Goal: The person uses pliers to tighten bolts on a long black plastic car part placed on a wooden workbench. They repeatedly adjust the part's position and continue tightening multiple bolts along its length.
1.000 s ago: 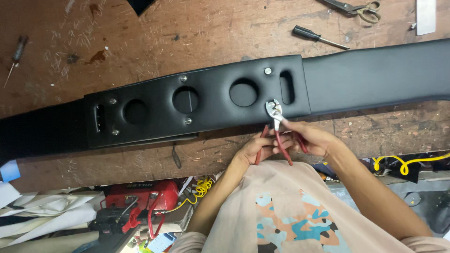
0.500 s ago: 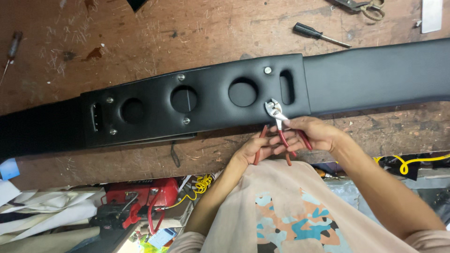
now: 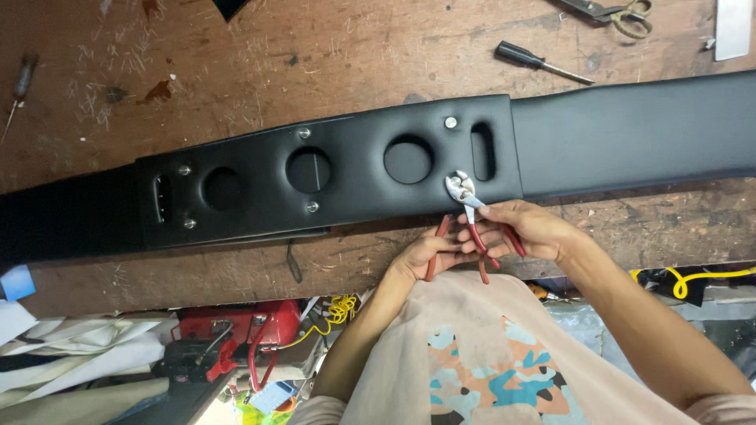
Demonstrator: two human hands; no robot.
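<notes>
Head view, the only one I have: I look straight down on a scarred wooden workbench (image 3: 236, 63) with a long black padded panel (image 3: 630, 134) lying across it from left to right. Its middle section has three round cut-outs, two slots and several small metal studs. At the near edge of that section, just right of the third round hole, the steel jaws of red-handled pliers (image 3: 471, 216) sit on a small metal fastener (image 3: 455, 182). My right hand (image 3: 531, 230) is clenched around the plier handles; my left hand (image 3: 429, 253) is closed on a handle's lower end, just beside the right. Whether the jaws actually bite the fastener I cannot tell.

I judge the panel long and awkward rather than heavy, its black covering soft and easily scuffed or dented by steel. The pliers are stiff and small; the red sleeves are the place to hold them.

Far right on the bench lie a black-handled screwdriver (image 3: 542, 63) and scissors (image 3: 610, 11); another screwdriver (image 3: 20, 86) lies far left. Below the near edge sits a red tool (image 3: 236, 330) with wires.
</notes>
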